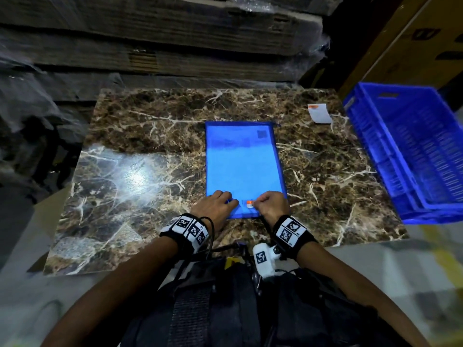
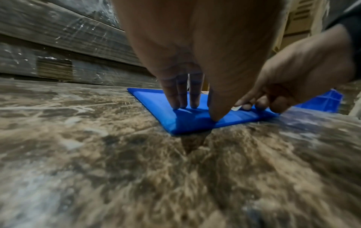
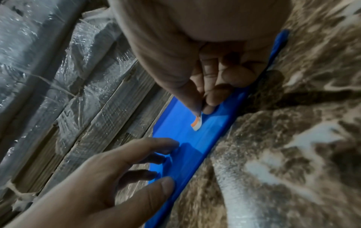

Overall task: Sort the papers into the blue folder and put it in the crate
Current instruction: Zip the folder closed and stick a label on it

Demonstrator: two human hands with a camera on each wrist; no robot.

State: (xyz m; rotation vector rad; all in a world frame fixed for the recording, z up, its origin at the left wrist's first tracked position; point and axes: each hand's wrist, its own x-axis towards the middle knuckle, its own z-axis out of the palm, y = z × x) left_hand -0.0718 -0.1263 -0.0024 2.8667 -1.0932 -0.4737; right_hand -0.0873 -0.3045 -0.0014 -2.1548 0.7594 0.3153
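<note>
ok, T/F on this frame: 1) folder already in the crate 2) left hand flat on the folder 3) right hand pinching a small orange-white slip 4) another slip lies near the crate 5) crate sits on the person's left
1) False. The folder lies flat on the table; the crate holds no folder.
2) True. The left hand presses its straight fingers on the folder's near end.
3) True. The right hand pinches the slip at the folder's near edge.
4) True. A second slip lies at the table's far right corner.
5) False. The crate is on the right.
</note>
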